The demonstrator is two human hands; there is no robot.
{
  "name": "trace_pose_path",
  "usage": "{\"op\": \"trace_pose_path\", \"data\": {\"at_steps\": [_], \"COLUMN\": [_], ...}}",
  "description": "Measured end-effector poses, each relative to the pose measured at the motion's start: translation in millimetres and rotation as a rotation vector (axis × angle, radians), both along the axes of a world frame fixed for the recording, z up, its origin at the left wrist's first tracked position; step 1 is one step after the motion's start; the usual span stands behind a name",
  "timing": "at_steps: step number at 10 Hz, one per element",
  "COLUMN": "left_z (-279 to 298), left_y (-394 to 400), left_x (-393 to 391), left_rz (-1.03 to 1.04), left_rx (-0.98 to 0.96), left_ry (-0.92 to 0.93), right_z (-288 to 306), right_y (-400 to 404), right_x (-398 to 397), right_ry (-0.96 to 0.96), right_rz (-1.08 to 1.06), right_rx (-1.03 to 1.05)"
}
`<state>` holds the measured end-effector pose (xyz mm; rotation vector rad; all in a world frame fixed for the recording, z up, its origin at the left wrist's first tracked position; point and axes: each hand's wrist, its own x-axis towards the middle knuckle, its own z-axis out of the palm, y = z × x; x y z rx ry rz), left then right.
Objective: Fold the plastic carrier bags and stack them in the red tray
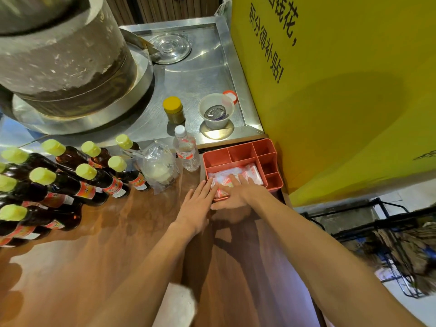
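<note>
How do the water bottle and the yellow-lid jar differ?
The water bottle is tall, slim and clear with a white cap; the yellow-lid jar is short, squat and holds something brownish. The bottle carries a red and white label; no label shows on the jar. The bottle stands at the wooden counter's far edge, the jar on the steel top behind it. Both stand upright and capped.

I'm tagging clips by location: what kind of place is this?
Probably a small food shop counter: rows of yellow-capped dark sauce bottles, a large stone mill on steel, a yellow printed promotional sign.
</note>
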<state>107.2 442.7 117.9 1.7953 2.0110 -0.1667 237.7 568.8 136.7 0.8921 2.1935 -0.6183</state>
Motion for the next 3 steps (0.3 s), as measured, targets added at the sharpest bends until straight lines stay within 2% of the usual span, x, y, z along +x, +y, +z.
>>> {"op": "trace_pose_path", "data": {"at_steps": [1,2,3], "left_z": [10,26,38], "left_y": [2,3,-1], "left_x": [1,-3,-2], "left_rz": [0.002,0.015,0.016], "left_rx": [-0.004,0.025,0.065], "left_ry": [0.028,0.038,0.036], "right_z": [2,12,25], "right_y": [-2,-4,-9], "right_x": [7,19,25], "right_ry": [0.072,0.225,0.317], "right_rz": [-0.080,-0.138,-0.113], "right_rx": [-0.013,0.042,0.126]}}
